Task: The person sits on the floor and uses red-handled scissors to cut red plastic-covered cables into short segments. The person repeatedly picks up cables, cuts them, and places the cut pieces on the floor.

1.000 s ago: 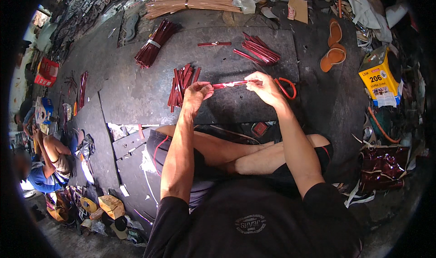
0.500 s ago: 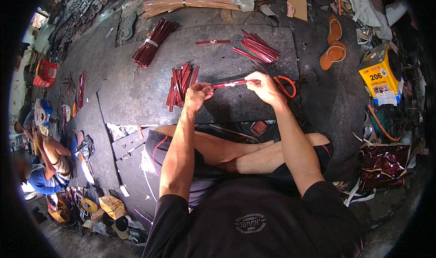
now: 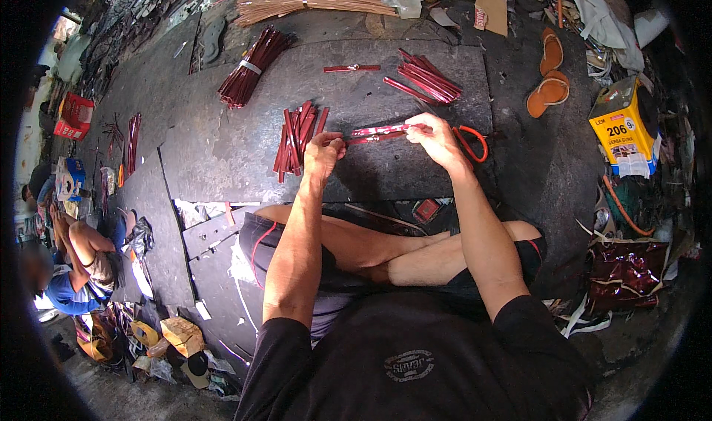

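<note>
Between my hands stretches a shiny dark red strip (image 3: 382,137) with a small pale ornament near its left end. My left hand (image 3: 322,156) pinches that end, its fingers closed. A second red strip (image 3: 371,130) lies just above and along the first; its right end meets the fingertips of my right hand (image 3: 437,143), which is closed on the strips. Beside my left hand lies a loose pile of red strips (image 3: 299,135). Orange-handled scissors (image 3: 475,145) rest just right of my right hand, their blades partly hidden behind it.
Farther off lie a tied bundle of dark red strips (image 3: 248,68), a single strip with an ornament (image 3: 351,68) and another red pile (image 3: 426,78). Orange sandals (image 3: 547,94) and a yellow can (image 3: 625,128) are at right. Another person (image 3: 74,273) sits at far left.
The single strip seen between my hands now shows as two strips parted one above the other. My right hand has shifted slightly right and down; the left has barely moved.
</note>
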{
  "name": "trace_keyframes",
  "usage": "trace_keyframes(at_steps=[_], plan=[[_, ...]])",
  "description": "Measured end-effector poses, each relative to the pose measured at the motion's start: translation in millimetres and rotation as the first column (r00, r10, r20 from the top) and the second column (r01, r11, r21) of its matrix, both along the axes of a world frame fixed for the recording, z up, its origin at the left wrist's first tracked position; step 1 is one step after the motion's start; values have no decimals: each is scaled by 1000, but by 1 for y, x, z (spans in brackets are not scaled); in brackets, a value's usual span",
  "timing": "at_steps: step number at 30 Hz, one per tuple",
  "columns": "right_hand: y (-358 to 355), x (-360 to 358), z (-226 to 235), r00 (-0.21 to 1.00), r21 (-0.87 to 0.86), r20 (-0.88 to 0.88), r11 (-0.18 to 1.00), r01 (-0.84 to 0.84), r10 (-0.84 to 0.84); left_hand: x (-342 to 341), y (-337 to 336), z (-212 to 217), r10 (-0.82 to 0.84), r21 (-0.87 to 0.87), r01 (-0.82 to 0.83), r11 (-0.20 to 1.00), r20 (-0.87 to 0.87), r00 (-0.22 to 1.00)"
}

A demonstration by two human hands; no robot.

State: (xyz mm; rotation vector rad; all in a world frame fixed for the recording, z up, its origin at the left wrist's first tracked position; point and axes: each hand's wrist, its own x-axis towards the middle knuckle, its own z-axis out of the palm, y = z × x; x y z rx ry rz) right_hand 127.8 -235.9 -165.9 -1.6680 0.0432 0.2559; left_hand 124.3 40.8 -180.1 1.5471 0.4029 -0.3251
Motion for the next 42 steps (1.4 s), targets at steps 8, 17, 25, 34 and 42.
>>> trace_keyframes(at_steps=[8,17,25,34,42], plan=[[5,16,-9,996,42,-47,996,79,-77,-3,7,-14,-161,535,150,832,-27,987],[13,22,-31,993,-67,-17,991,117,-119,-4,-6,-3,-243,576,143,805,100,965],[17,18,-15,984,-363,122,917,167,-131,-4,-12,2,-341,690,173,703,113,933],[20,7,7,921,-642,355,758,114,162,-3,-5,-8,-349,657,142,740,196,917],[16,-1,7,932,-656,290,755,28,218,-3,-5,7,-239,391,128,911,251,938]])
